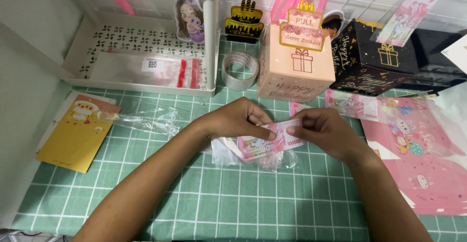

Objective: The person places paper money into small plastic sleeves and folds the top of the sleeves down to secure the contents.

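Both my hands meet over the middle of the green checked cloth (pixel 253 198). My left hand (pixel 238 118) and my right hand (pixel 323 130) pinch a pink banknote (pixel 265 142) between thumbs and fingers. The note lies partly inside a clear plastic sleeve (pixel 228 152) that rests on the cloth under my hands. Behind them stands a peach gift box (pixel 296 67) with a cake-shaped tab on top. A second pink banknote (pixel 352 106) lies flat to the right of the box.
A roll of clear tape (pixel 240 70) stands left of the peach box. A black gift box (pixel 374 59) is at the back right. A white tray shelf (pixel 141 52) holds plastic bags. A yellow card (pixel 78 132) lies left, pink printed sheets (pixel 418 154) right.
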